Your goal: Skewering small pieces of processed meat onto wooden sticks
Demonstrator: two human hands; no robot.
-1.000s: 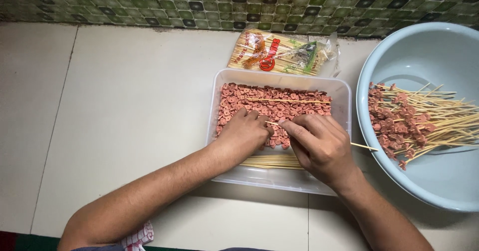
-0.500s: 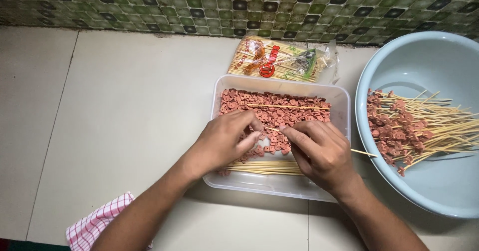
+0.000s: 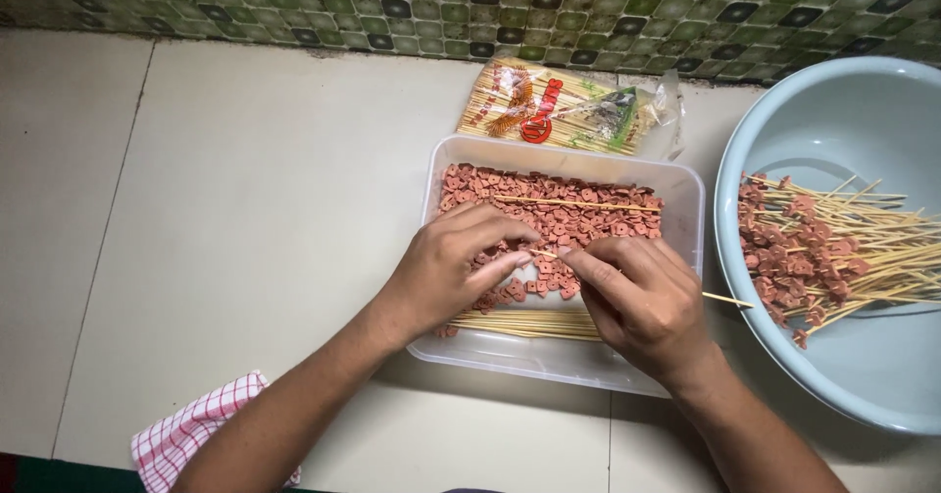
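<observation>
Over clear tub (image 3: 686, 194) of sausage pieces (image 3: 588, 221), both hands pinching skewer (image 3: 720, 299), basin (image 3: 784, 101) holding finished skewers (image 3: 833, 253)

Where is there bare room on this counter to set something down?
The counter is bare left of the tub, from the tiled wall down to the checked cloth. A thin strip lies bare below the tub. It is crowded on the right: the skewer pack, both hands in the tub, and the bowl.
</observation>
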